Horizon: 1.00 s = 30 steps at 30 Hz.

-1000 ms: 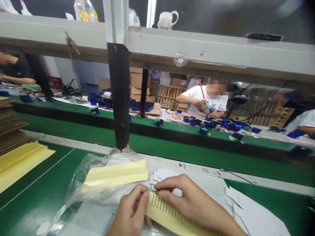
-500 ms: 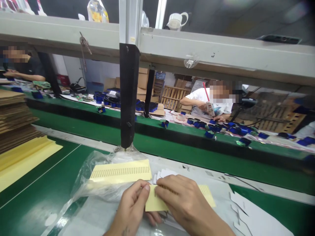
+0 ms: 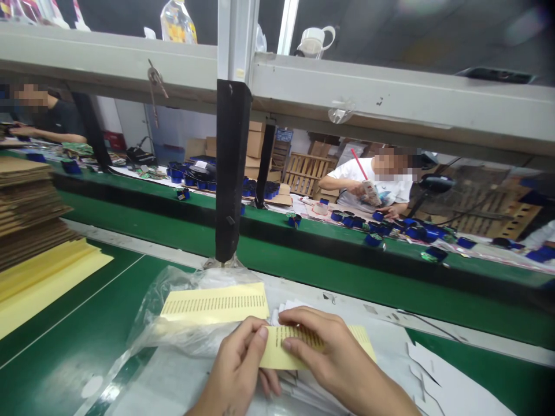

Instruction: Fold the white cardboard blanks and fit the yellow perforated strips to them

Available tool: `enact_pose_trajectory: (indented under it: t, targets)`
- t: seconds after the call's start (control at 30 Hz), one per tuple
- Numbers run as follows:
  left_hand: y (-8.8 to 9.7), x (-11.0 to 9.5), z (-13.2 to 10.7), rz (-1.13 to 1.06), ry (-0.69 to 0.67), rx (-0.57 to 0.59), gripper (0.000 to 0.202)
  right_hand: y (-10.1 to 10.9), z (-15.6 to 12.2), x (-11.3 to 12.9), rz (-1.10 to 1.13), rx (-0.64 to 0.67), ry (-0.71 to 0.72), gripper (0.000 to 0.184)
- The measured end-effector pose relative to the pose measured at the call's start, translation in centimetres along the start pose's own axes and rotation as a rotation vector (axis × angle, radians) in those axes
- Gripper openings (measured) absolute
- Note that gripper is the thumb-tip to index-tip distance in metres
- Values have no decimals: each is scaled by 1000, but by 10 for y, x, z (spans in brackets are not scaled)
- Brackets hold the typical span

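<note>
Between my two hands is a yellow label sheet [image 3: 281, 357] printed with rows of small dark text. My left hand [image 3: 238, 361] pinches its left end, thumb on top and other fingers curled beneath. Across the sheet's middle lies my right hand [image 3: 336, 352], its thumb on the front face and its fingers along the far edge. Part of the sheet shows past the right hand's knuckles. Below and behind the hands are white folded papers or cards [image 3: 299, 386], mostly covered. Another yellow label sheet [image 3: 212, 305] rests on a clear plastic bag [image 3: 151, 303] just beyond my left hand.
Flat white card pieces [image 3: 459, 384] lie at the right. Stacked brown cardboard [image 3: 26, 214] and yellow sheets [image 3: 56, 274] stand at the left. A black-wrapped post [image 3: 233, 173] rises ahead. Beyond, a green conveyor [image 3: 303, 271] carries blue parts; two people work behind it.
My right hand's fingers have lifted and spread from the label sheet, uncovering more printed text, with the thumb now on its face. The left hand keeps its pinch. The view shifts slightly.
</note>
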<state>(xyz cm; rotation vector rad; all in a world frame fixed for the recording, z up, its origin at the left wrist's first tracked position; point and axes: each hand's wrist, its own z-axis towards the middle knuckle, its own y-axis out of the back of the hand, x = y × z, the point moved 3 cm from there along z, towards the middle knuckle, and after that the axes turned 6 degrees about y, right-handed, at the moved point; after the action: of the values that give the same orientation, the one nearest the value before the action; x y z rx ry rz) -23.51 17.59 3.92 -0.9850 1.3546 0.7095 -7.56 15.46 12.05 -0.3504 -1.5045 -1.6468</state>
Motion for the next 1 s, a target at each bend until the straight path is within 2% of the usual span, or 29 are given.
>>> enact_pose_trajectory:
  t: [0.1, 0.27, 0.33, 0.4, 0.47, 0.53, 0.6, 0.67, 0.8, 1.0]
  targets:
    - [0, -1, 0, -5, 1, 4, 50, 0, 2, 1, 5, -14, 77, 19]
    - [-1, -5, 0, -36, 22, 3, 49, -2, -1, 10, -135, -115, 322, 22]
    - [-1, -5, 0, -19, 31, -1, 48, -1, -3, 16, -131, -145, 357, 23]
    - [0, -4, 0, 67, 30, -15, 47, 4, -3, 17, -16, -192, 283, 19]
    - [1, -5, -3, 271, -64, -32, 42, 15, -1, 9, 109, -263, 117, 16]
    - [-1, -9, -7, 555, -282, -34, 34, 27, 2, -9, 164, -314, -77, 25]
    - [-5, -12, -12, 804, -532, -5, 27, 35, 4, -35, 193, -282, -251, 35]
    - [-9, -10, -15, 977, -691, 32, 30, 38, 4, -61, 230, -229, -362, 44]
    - [-14, -4, -15, 1246, -821, 71, 30, 30, -2, -93, 246, -243, -413, 44]
    - [-18, 0, -16, 1407, -900, 74, 32, 12, 5, -98, 220, -301, -376, 40]
